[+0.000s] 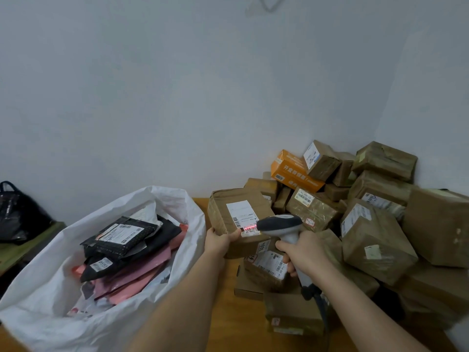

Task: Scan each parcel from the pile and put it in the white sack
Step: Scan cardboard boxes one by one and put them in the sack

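Left hand (220, 241) grips only the parcel's (238, 219) near corner, right hand (303, 251) clasps the scanner (280, 224); parcel may tip short of the white sack (38, 288) at nine o'clock.

A black bag (17, 212) sits on a greenish low surface (30, 240) at the far left; a pale bare wall (177, 97) rises behind; the wooden tabletop (236, 323) shows below.

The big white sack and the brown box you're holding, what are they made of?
The big white sack looks like thin plastic: it crinkles, slightly shiny and see-through. The brown box in the left hand looks like matte cardboard, wrapped in glossy clear tape, with a white paper label.
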